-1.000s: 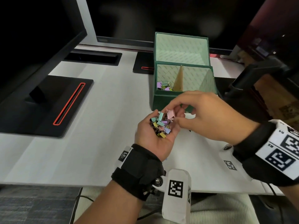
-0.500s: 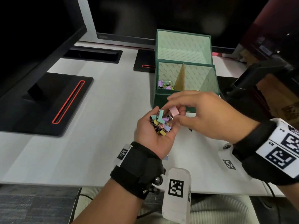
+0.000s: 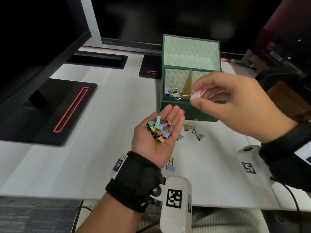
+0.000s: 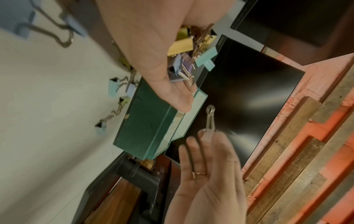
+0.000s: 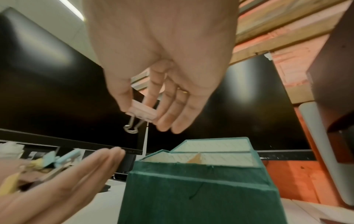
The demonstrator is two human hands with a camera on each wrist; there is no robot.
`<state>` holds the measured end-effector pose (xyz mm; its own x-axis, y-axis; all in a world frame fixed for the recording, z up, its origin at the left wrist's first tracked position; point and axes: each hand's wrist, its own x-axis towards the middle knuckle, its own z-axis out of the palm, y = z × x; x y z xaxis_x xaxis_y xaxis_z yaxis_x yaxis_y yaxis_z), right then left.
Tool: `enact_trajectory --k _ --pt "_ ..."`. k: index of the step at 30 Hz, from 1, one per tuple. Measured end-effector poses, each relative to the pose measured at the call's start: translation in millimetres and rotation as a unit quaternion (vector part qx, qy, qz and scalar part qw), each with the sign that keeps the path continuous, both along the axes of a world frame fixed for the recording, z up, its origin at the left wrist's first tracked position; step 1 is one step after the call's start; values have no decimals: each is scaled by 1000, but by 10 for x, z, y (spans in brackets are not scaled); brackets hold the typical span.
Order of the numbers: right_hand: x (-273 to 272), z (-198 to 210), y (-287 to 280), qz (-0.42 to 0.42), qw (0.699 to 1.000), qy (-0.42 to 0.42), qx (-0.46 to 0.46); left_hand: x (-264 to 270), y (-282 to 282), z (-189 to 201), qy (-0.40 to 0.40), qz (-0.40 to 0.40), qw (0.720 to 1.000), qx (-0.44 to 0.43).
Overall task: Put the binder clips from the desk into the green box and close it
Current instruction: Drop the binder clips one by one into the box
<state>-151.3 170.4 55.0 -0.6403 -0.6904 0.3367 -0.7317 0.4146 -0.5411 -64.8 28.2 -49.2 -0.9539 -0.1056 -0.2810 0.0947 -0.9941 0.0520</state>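
Note:
The green box [image 3: 188,111] [image 5: 191,197] [image 4: 141,121] stands open on the white desk, its lid upright behind it, with several coloured binder clips [image 3: 171,92] in its left part. My left hand [image 3: 158,132] is palm up just in front of the box, fingers straight, carrying a pile of clips [image 3: 159,129] [image 4: 191,51]. My right hand [image 3: 235,105] [image 5: 153,97] hovers over the box's front edge and pinches a pink binder clip [image 3: 196,95] [image 5: 142,112] between thumb and fingers, its wire handles pointing left. Loose clips [image 3: 193,132] [image 4: 114,89] lie on the desk by the box, one blue clip [image 3: 170,166] near my left wrist.
A black monitor base with a red stripe [image 3: 55,108] sits left on the desk, its screen [image 3: 33,39] above it. Another black base [image 3: 149,69] lies behind the box. A dark chair arm [image 3: 286,73] is at the right. The desk's front edge [image 3: 67,194] is close.
My right hand has lifted the pink clip out of the left palm's pile and carried it up and right, over the box. The left fingers have straightened.

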Motion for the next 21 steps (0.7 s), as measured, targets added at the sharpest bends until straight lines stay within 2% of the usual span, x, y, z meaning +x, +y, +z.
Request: enact_trajectory --k 5,8,11,14,21 --pt "-257 21 -230 -104 995 -11 -4 50 -100 -62 9 5 1000 7" --pt "-392 71 -408 -135 991 -16 6 75 -118 -56 10 1 1000 4" --pt "-414 97 -504 -134 987 -10 84 105 -133 -66 7 1 1000 6" --pt "-251 89 -513 -98 987 20 127 125 -152 -66 -1 0 1000 -4" --pt "255 32 -416 105 979 -12 173 103 -36 -29 -33 11 998 -49"
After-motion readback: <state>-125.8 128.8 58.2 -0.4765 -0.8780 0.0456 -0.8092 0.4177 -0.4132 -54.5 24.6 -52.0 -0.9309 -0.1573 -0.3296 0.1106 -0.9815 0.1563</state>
